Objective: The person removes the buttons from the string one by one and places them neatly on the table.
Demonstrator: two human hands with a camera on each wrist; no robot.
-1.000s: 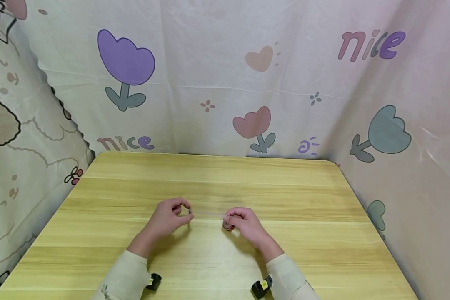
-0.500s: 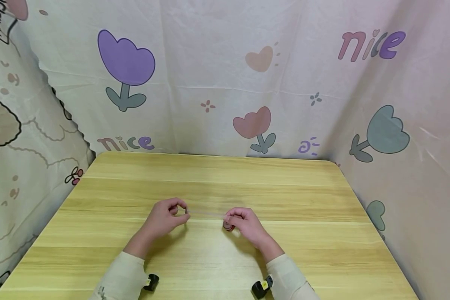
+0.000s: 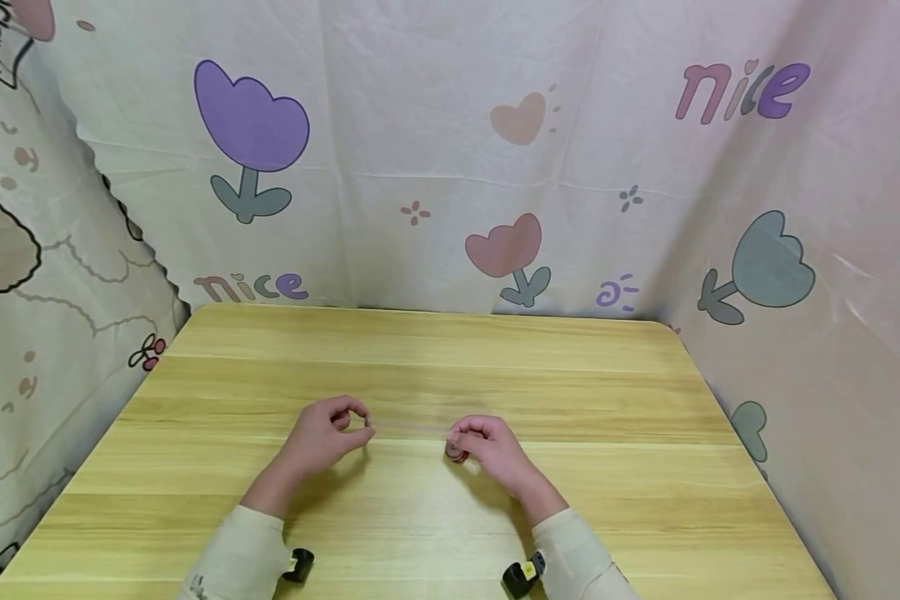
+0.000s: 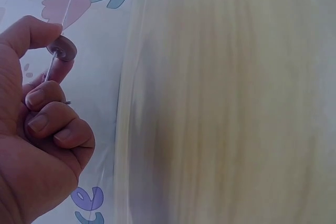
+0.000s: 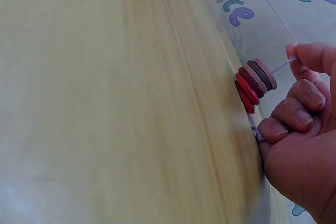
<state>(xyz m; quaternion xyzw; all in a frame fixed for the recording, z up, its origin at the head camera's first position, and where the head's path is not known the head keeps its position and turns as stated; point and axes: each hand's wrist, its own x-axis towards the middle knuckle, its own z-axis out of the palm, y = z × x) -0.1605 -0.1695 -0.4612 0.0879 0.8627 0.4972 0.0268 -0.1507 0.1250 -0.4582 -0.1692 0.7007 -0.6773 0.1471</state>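
Note:
In the left wrist view, the thumb and index finger of my left hand (image 4: pixel 47 114) pinch a brown round button (image 4: pixel 62 49), with a thin white string (image 4: pixel 71 1) running through it. A thin dark tip (image 4: pixel 66 102) pokes out between its curled lower fingers. My right hand (image 5: pixel 304 114) pinches the string between thumb and index finger. Just below that pinch hangs a stack of threaded buttons (image 5: pixel 256 83) in red, brown, black and pinkish tones. Its lower string end goes into the curled fingers. Between the two hands (image 3: pixel 318 437) the string stretches nearly level above the table.
A wood-grain table (image 3: pixel 420 350) lies beneath both hands. Printed cloth (image 3: pixel 390 108) with tulips and hearts hangs behind it and along both sides. Black wrist cameras (image 3: pixel 523 577) sit by the cream sleeves (image 3: pixel 581 550).
My left hand has moved slightly to the left with its button, widening the gap between the hands. The right hand and the stack of buttons have stayed in place.

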